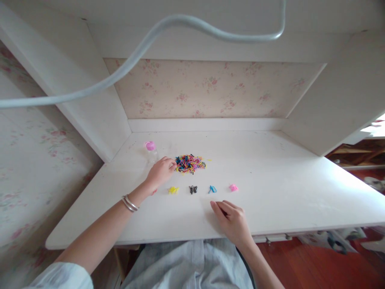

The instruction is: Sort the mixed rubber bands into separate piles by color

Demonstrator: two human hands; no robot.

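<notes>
My left hand [162, 170] reaches to the left edge of a mixed heap of small coloured rubber bands [191, 163]. Its fingers are pinched together at the heap; what is between them is too small to make out. My right hand [233, 218] rests near the desk's front edge, fingers curled in, with nothing showing in it. Between me and the heap lie small separate groups: yellow bands [173, 190], black bands [193, 189], blue bands [212, 189] and pink bands [234, 187]. Something red [154, 192] shows partly from behind my left wrist.
A clear container with a pink top [150, 146] is behind my left hand, partly hidden. The white desk [285, 180] has side panels and a back ledge. A pale cable [192, 22] hangs across the upper view. A single yellow band [209, 160] lies right of the heap.
</notes>
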